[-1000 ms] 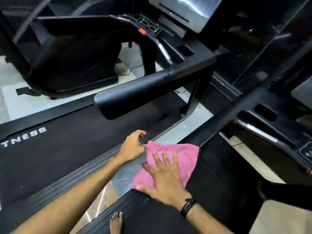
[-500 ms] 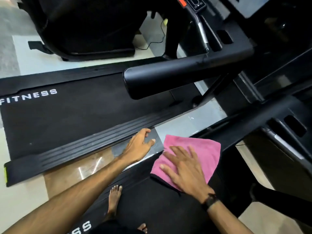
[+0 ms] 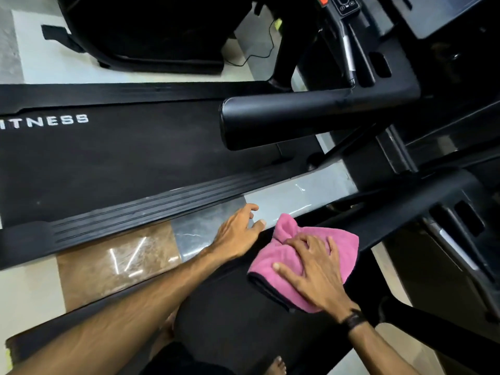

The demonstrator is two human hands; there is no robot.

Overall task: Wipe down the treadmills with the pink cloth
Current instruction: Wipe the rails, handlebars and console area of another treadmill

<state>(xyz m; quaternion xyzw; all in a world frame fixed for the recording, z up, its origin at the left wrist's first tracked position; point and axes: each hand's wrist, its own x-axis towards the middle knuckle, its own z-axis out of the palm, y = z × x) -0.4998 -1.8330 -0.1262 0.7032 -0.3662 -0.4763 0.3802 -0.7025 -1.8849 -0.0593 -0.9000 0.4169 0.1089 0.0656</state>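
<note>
The pink cloth [image 3: 338, 255] lies bunched on the black belt of the near treadmill [image 3: 230, 315], close to its left side rail. My right hand [image 3: 313, 269] presses flat on the cloth with spread fingers, a black band on the wrist. My left hand [image 3: 239, 230] rests on the near treadmill's left edge, fingers loosely bent, thumb pointing toward the cloth, holding nothing. A second treadmill [image 3: 108, 163] with white FITNESS lettering lies to the left across a strip of floor.
A thick black handrail [image 3: 284, 117] of the left treadmill juts out above its belt. Its console [image 3: 343, 6] sits at the top. The near treadmill's handrail and frame [image 3: 433, 201] run at the right. Tiled floor [image 3: 116, 255] shows between the machines. Bare feet [image 3: 276, 366] stand on the near belt.
The cloth has bunched up under my right hand and slid back along the belt toward me. My left hand has stayed on the treadmill's edge. The view has tilted further downward.
</note>
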